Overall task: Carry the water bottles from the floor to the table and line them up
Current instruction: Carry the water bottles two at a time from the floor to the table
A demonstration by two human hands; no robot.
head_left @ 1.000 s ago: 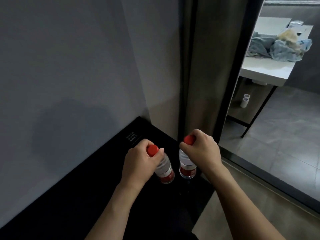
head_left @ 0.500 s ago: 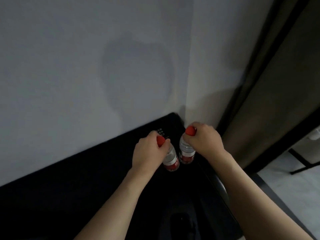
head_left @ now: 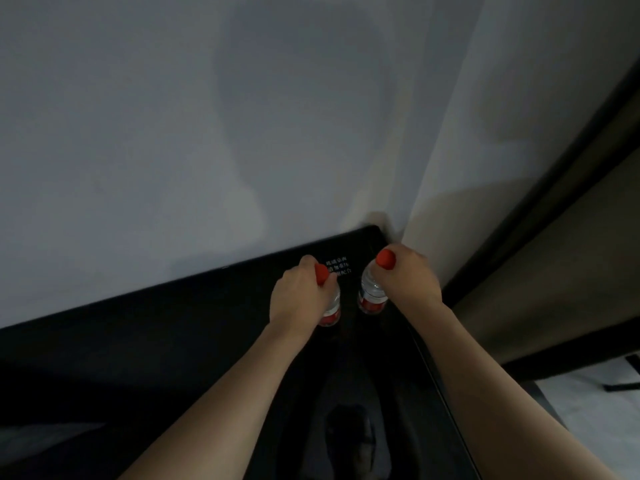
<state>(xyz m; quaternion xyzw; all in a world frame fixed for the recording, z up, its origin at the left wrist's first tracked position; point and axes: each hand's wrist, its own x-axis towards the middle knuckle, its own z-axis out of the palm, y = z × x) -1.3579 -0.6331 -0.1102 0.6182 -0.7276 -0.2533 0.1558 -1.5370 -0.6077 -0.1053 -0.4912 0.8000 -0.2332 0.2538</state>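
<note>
Two small clear water bottles with red caps and red labels are upright over the glossy black table [head_left: 173, 341]. My left hand [head_left: 298, 296] grips the left bottle [head_left: 330, 308] round its neck, its cap showing between my fingers. My right hand [head_left: 408, 282] grips the right bottle [head_left: 371, 296] just under its red cap. The bottles are side by side, a small gap apart, near the table's far right corner. Whether their bases touch the tabletop cannot be told.
A grey wall [head_left: 207, 133] rises right behind the table, meeting a side wall [head_left: 485, 133] at the corner. White printed text [head_left: 337, 267] lies on the tabletop behind the bottles. A dark curtain or door frame [head_left: 554, 271] stands to the right, with pale floor [head_left: 595, 420] beyond.
My view has swung left and closer to the wall corner. Both hands have carried the bottles farther toward the table's back corner, still side by side.
</note>
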